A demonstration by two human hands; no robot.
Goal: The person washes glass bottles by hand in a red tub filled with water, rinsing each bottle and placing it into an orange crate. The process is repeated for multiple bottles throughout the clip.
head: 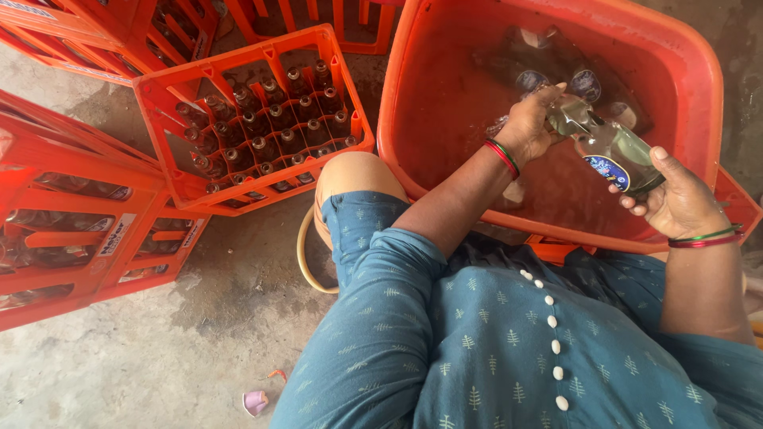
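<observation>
**Two hands hold a glass bottle over a red tub**

Fingers (636, 202) of our right hand (675, 199) curl under the base of a clear glass bottle with a dark oval label (616, 155), cupping it from below, thumb along its side. Our left hand (531, 123) closes around the bottle's neck end, where a crumpled silvery scrap, perhaps foil or a wet label, sits under the fingers; we cannot tell exactly what it is. Both hands grip the same bottle, which lies tilted, neck to the left and up, base to the right and down.

We hold the bottle above a large red plastic tub (397, 119) filled with murky water. More bottles (556, 67) lie sunk in the water at the far side, some showing round dark labels. Red and green bangles (503, 156) circle our left wrist, and a similar pair rings the right.

To the left of the tub stands a red plastic crate with square compartments (171, 87), packed with upright brown glass bottles (270, 119). Further red crates (71, 238) are stacked at the far left, holding bottles lying on their sides. We wear teal patterned clothing (477, 342) with a row of white buttons. A small pink scrap (255, 401) lies on the grey concrete floor (119, 365) near our knee.
</observation>
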